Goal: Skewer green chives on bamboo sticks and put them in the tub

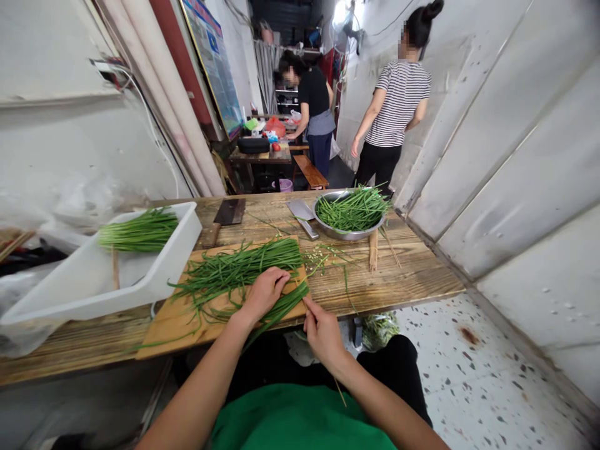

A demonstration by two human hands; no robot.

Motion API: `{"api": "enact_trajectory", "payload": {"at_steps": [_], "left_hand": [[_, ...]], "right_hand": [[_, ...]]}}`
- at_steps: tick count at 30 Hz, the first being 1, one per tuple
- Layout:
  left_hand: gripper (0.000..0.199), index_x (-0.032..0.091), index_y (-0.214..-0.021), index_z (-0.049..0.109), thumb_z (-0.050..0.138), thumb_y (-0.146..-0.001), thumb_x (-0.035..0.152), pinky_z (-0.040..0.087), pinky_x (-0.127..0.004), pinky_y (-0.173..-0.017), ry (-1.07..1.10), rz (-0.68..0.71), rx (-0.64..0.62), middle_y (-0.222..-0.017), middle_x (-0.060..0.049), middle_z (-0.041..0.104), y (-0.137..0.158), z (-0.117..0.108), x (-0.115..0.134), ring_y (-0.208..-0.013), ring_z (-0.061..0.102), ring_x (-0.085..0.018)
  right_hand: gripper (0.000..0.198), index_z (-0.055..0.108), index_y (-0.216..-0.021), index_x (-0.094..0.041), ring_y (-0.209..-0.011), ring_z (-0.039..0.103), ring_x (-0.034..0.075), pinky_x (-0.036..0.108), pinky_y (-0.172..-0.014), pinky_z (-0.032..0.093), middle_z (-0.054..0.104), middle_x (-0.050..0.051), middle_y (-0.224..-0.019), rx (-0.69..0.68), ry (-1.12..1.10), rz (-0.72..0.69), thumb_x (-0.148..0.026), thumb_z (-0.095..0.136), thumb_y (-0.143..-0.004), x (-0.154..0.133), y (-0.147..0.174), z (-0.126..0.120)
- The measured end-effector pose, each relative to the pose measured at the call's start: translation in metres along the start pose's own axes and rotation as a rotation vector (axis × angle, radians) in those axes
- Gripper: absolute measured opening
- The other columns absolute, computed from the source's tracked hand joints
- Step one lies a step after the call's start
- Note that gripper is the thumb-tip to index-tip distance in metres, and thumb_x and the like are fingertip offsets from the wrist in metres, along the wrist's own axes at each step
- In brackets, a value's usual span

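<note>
My left hand [266, 290] is closed, its fingers curled down on a small bundle of garlic chives [293, 297] at the near edge of the wooden cutting board [175, 325]. My right hand [323, 331] pinches a thin bamboo skewer [341, 392], whose far end sticks out below the wrist. Its fingertips are at the cut ends of the bundle; whether the skewer's point has gone into the chives is hidden. A larger pile of chives [244, 265] lies across the board just beyond my left hand.
A white tray [164, 275] with more chives stands left. Behind the board are a cleaver [229, 212], a second knife [302, 212] and a metal bowl [349, 235] of chives. Bamboo skewers [373, 251] lie near the bowl. Two people stand farther back.
</note>
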State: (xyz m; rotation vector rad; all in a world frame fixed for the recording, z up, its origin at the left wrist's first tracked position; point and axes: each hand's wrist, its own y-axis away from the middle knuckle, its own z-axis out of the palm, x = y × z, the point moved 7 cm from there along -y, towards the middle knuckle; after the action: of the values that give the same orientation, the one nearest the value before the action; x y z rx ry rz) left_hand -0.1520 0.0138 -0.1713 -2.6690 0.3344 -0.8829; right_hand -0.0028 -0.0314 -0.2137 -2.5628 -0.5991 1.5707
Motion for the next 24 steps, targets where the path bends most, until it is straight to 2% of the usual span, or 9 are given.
{"api": "enact_trajectory", "payload": {"at_steps": [12,16,19,24], "left_hand": [[0.023,0.016,-0.087,0.063,0.043,-0.086,0.026,0.044,-0.028,-0.077,0.073,0.063,-0.016,-0.087,-0.006,0.061,0.002,-0.001,0.006,-0.082,0.055,-0.014],[0.024,0.017,-0.087,0.064,0.042,-0.087,0.026,0.043,-0.026,-0.076,0.09,0.112,-0.094,-0.087,-0.006,0.062,0.005,0.002,0.018,-0.082,0.055,-0.014],[0.024,0.02,-0.087,0.066,0.043,-0.087,0.027,0.04,-0.027,-0.079,0.029,0.155,-0.165,-0.087,-0.004,0.064,0.007,0.001,0.025,-0.084,0.056,-0.015],[0.021,0.02,-0.089,0.066,0.046,-0.085,0.027,0.037,-0.029,-0.079,-0.173,0.113,-0.106,-0.09,-0.005,0.064,0.0,-0.016,0.013,-0.086,0.055,-0.016]], "right_hand": [[0.04,0.058,-0.115,-0.012,-0.055,0.06,0.015,0.022,-0.058,0.048,0.064,0.003,-0.059,0.003,0.007,-0.002,-0.017,0.034,-0.084,-0.001,0.0,0.0],[0.04,0.057,-0.116,-0.011,-0.055,0.06,0.015,0.022,-0.058,0.047,0.063,0.003,-0.06,0.01,-0.009,0.007,-0.017,0.033,-0.085,0.0,0.0,0.0],[0.039,0.056,-0.116,-0.011,-0.054,0.059,0.015,0.022,-0.056,0.046,0.064,0.003,-0.061,0.019,-0.013,0.015,-0.018,0.034,-0.085,0.002,0.001,0.0],[0.039,0.056,-0.116,-0.011,-0.052,0.058,0.014,0.021,-0.055,0.046,0.063,0.003,-0.06,0.018,-0.01,0.011,-0.018,0.034,-0.085,0.003,0.005,-0.001]]}}
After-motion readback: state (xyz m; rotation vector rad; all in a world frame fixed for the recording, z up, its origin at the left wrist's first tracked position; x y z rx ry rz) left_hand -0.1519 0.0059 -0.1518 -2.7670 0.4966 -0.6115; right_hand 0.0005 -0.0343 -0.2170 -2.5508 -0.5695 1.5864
